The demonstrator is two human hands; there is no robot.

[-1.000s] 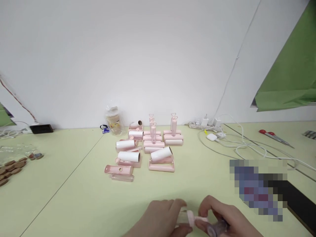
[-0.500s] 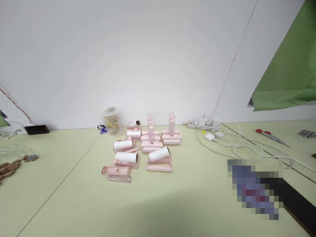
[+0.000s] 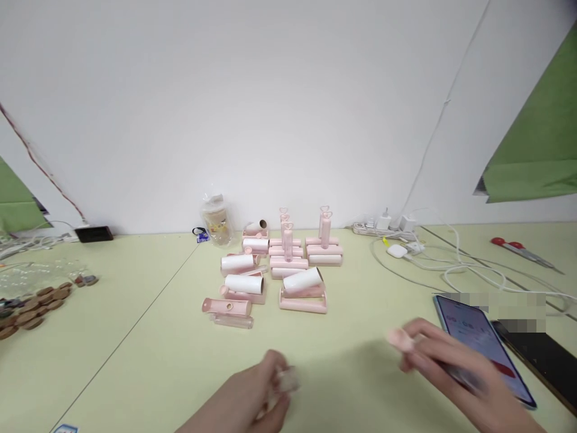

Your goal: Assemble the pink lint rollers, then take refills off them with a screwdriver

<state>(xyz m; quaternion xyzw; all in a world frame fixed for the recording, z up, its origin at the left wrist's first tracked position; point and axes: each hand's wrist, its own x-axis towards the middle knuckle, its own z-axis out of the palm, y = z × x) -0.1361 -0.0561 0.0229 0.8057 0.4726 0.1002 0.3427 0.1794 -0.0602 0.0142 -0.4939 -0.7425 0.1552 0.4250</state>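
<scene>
My left hand (image 3: 256, 391) is low in the middle of the view, fingers closed around a small translucent piece (image 3: 288, 379) that motion blurs. To the right, my right hand (image 3: 451, 373) grips a small pink round-ended piece (image 3: 400, 340) at its fingertips. A greyish shape (image 3: 464, 377) shows between its fingers; its kind is unclear. Beyond both hands stand pink lint rollers (image 3: 288, 263) with upright heart-topped handles. White paper rolls (image 3: 303, 280) rest on pink cases (image 3: 303, 302). At the front left lie a pink cover (image 3: 226, 307) and a clear tube (image 3: 232, 322).
A phone with a lit timer (image 3: 478, 343) lies beside my right hand, and a dark phone (image 3: 541, 361) is next to it. White cables (image 3: 478, 270), a power strip (image 3: 367, 228) and red-handled scissors (image 3: 518, 246) are behind. Brown discs (image 3: 33, 310) lie far left; a bagged cup (image 3: 217, 222) stands behind.
Both my hands have come into view from below, each holding a small piece. The view has shifted, so the table's things appear slightly farther right.
</scene>
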